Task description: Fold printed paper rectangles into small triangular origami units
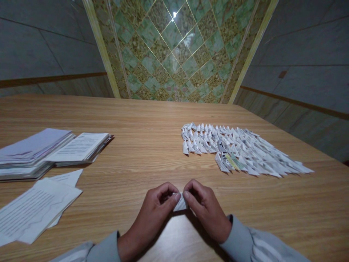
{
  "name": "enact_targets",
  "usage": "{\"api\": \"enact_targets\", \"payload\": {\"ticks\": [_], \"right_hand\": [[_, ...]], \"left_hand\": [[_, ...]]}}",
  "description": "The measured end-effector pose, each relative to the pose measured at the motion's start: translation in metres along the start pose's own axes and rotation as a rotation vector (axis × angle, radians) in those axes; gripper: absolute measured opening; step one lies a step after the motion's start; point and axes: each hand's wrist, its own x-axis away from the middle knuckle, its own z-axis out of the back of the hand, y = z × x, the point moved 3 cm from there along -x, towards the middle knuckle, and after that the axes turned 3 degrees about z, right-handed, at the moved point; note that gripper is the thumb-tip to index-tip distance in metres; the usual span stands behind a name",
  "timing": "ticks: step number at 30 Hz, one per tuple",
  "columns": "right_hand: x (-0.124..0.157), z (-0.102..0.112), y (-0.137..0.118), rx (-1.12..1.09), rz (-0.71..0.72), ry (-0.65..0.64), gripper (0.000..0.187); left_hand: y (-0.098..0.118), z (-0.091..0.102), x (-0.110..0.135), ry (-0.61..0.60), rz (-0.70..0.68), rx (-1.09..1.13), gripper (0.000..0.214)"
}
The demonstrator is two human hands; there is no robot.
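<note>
Between my two hands is a small folded piece of printed paper [180, 204], held just above the table near its front. My left hand [156, 207] pinches its left side with thumb and curled fingers. On the opposite side, my right hand [205, 209] grips the upper right edge the same way. The thumbs lie close together, and the fingertips behind the paper are hidden. Beyond my right hand, several rows of folded paper pieces [245, 153] with pointed tips lie packed together on the table.
Stacks of paper stand on the left: a pale-topped pile [35, 145] and a smaller printed pile [81, 147]. Loose torn printed sheets [35, 207] lie in front of them. The wooden table [141, 127] reaches back toward a green and gold tiled wall [174, 65].
</note>
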Motion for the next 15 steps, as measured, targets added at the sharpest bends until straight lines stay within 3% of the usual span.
{"api": "enact_targets", "payload": {"ticks": [8, 15], "right_hand": [[0.001, -0.003, -0.002, 0.093, 0.085, -0.060, 0.021], [0.001, 0.000, 0.004, -0.052, -0.017, -0.007, 0.023]], "left_hand": [[0.004, 0.000, 0.002, -0.047, -0.064, -0.063, 0.025], [-0.009, -0.006, -0.005, -0.076, 0.102, 0.229, 0.029]]}}
